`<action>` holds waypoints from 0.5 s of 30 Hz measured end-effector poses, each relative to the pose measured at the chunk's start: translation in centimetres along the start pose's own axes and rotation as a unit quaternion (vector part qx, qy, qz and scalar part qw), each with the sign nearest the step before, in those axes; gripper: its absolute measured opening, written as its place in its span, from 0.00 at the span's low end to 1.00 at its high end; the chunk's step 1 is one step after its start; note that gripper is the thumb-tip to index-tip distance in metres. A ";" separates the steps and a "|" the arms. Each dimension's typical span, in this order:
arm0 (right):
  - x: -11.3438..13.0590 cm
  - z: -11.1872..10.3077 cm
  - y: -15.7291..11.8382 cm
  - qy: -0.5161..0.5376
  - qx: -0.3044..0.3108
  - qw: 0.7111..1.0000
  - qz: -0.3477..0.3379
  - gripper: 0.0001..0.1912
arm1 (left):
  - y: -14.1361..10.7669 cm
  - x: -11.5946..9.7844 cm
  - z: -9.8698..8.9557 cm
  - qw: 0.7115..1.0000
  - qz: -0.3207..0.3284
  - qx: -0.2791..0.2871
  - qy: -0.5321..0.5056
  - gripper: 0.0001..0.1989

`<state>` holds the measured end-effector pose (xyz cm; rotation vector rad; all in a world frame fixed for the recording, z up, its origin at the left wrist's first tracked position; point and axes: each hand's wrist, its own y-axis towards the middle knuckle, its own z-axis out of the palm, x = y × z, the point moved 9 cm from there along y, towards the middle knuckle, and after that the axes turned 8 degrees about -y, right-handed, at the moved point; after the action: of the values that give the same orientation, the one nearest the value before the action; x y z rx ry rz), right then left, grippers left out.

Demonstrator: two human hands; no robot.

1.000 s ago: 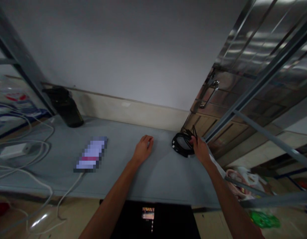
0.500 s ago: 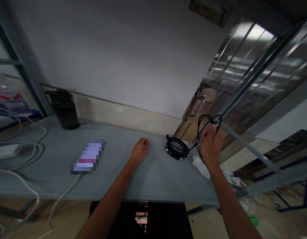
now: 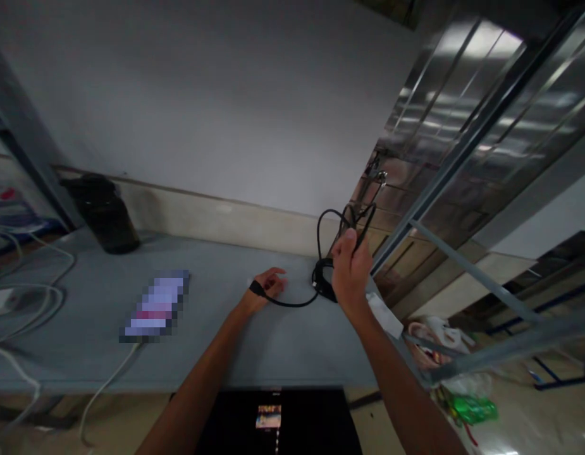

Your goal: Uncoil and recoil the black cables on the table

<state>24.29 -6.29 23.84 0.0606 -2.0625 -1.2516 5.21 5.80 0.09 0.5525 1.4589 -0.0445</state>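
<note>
My right hand (image 3: 353, 272) is raised over the right end of the desk, its fingers closed round loops of a black cable (image 3: 319, 229). A coiled part of the cable lies on the desktop, partly behind that hand. From there a strand runs left to a thick black plug end (image 3: 257, 288), which appears across the wrist side of my left hand (image 3: 269, 284). Whether the plug touches the skin, I cannot tell. The left fingers are apart and slightly curled, just above the desk, with nothing visible gripped in them.
On the grey desk (image 3: 211, 259) a pixelated phone (image 3: 154, 306) lies with a white cable attached. A dark bottle (image 3: 102, 215) stands by the wall. White paper (image 3: 384, 315) lies near the right edge, beside a metal frame post (image 3: 458, 151). A dark screen (image 3: 301, 423) sits below the front edge.
My right hand has moved left with the cable loops. The plug end now shows at my left hand, whose fingers have spread from a loose curl. The view has shifted slightly right.
</note>
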 end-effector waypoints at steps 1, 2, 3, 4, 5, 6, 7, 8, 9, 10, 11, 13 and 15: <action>-0.8 1.7 -0.6 -0.006 0.021 1.000 0.001 0.28 | 0.1 0.4 -0.1 1.000 -0.010 0.004 -0.008 0.31; -1.7 3.5 -1.3 -0.017 0.045 0.999 0.002 0.27 | 0.2 0.8 -0.2 1.000 -0.019 0.007 -0.013 0.31; -2.7 5.4 -2.0 -0.032 0.073 0.997 0.005 0.28 | 0.3 1.2 -0.3 0.999 -0.028 0.009 -0.018 0.31; -3.8 7.3 -2.9 -0.052 0.106 0.993 0.007 0.28 | 0.4 1.5 -0.4 0.999 -0.036 0.011 -0.021 0.31; -4.9 9.2 -3.9 -0.074 0.145 0.987 0.008 0.29 | 0.4 1.9 -0.5 0.999 -0.044 0.013 -0.023 0.31; -5.9 11.0 -5.0 -0.099 0.187 0.977 0.006 0.30 | 0.5 2.1 -0.6 0.998 -0.051 0.016 -0.023 0.31; -6.9 12.7 -6.2 -0.126 0.230 0.965 0.002 0.30 | 0.5 2.2 -0.7 0.998 -0.057 0.015 -0.023 0.31; -7.8 14.3 -7.6 -0.151 0.275 0.949 -0.006 0.30 | 0.6 2.3 -0.8 0.998 -0.062 0.012 -0.021 0.29; -8.7 15.6 -8.9 -0.174 0.316 0.933 -0.017 0.30 | 0.7 2.2 -1.0 0.998 -0.067 0.005 -0.018 0.27; -9.4 16.6 -10.1 -0.193 0.351 0.916 -0.028 0.29 | 0.8 2.1 -1.1 0.997 -0.071 -0.003 -0.013 0.25; -10.0 17.4 -11.3 -0.206 0.382 0.900 -0.040 0.29 | 0.8 2.0 -1.3 0.997 -0.076 -0.012 -0.006 0.23; -10.8 18.4 -13.0 -0.212 0.427 0.877 -0.064 0.28 | 1.0 1.9 -1.5 0.996 -0.083 -0.024 0.006 0.21; -11.0 18.8 -14.1 -0.204 0.450 0.866 -0.082 0.29 | 1.1 2.0 -1.7 0.995 -0.090 -0.028 0.015 0.20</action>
<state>17.03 4.75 1.49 0.4347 -2.9059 -0.2788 4.24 7.97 -1.43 0.3756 1.5314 -0.1379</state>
